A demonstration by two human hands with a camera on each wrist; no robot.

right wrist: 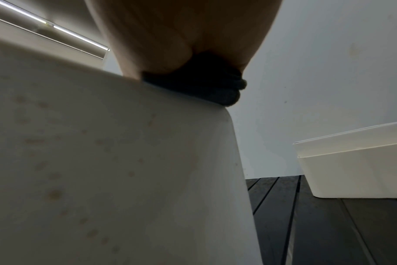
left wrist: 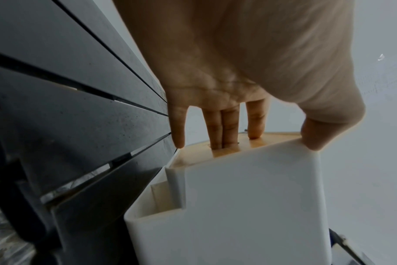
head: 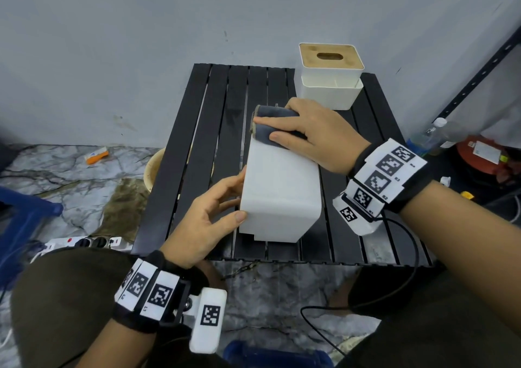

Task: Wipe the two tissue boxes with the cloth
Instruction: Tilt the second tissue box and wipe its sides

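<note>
A white tissue box [head: 282, 187] lies on its side in the middle of the black slatted table [head: 214, 142]. My left hand [head: 238, 195] holds its near left edge, thumb on the upper face. In the left wrist view the fingers [left wrist: 222, 129] press the wooden lid [left wrist: 256, 143] and the thumb hooks over the box [left wrist: 249, 206] edge. My right hand [head: 265, 128] grips a folded dark blue cloth [head: 275, 112] and presses it on the box's far end. The cloth [right wrist: 206, 86] sits on the spotted box face [right wrist: 102, 161]. The second tissue box [head: 331, 86], its wooden lid raised, stands at the table's far right.
The grey wall stands just behind the table. A black metal rack [head: 479, 71], a plastic bottle [head: 434, 133] and red items sit to the right. A power strip [head: 93, 242], an orange packet [head: 97, 155] and a basin [head: 153, 167] lie on the floor at the left.
</note>
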